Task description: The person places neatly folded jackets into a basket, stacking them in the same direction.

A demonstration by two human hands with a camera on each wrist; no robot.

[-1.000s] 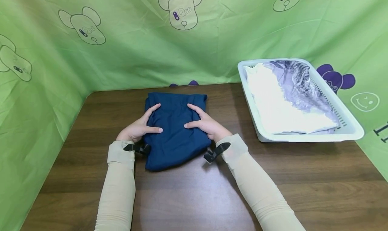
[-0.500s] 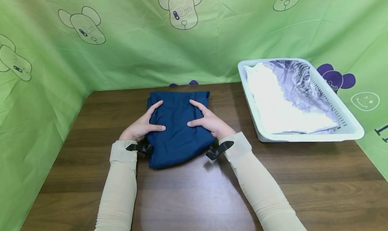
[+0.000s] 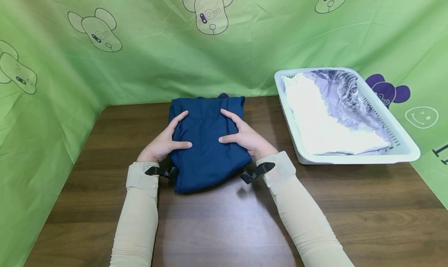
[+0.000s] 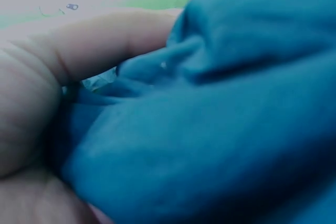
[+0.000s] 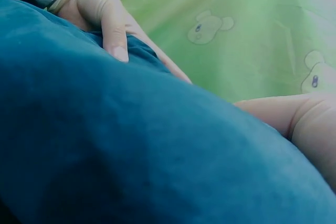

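A folded dark blue cloth [image 3: 206, 158], thick and creased like a garment, is in the middle of the head view. My left hand [image 3: 164, 142] grips its left side, thumb and index finger over the top and the other fingers hidden beneath. On the opposite side my right hand [image 3: 249, 138] holds it the same way. Close up in the left wrist view, the cloth [image 4: 210, 145] bulges against the left thumb and palm. The cloth [image 5: 142, 140] fills most of the right wrist view, with a thumb and fingers at its upper edge.
A pale blue plastic basket [image 3: 402, 157] at the right holds white and lilac plastic-wrapped packages [image 3: 325, 119]. A green curtain [image 3: 147, 64] with printed bear heads hangs behind the brown wooden table [image 3: 217, 228].
Both hands have shifted the cloth slightly away and to the right. Its far edge now overlaps the foot of the curtain. The basket has stayed in place.
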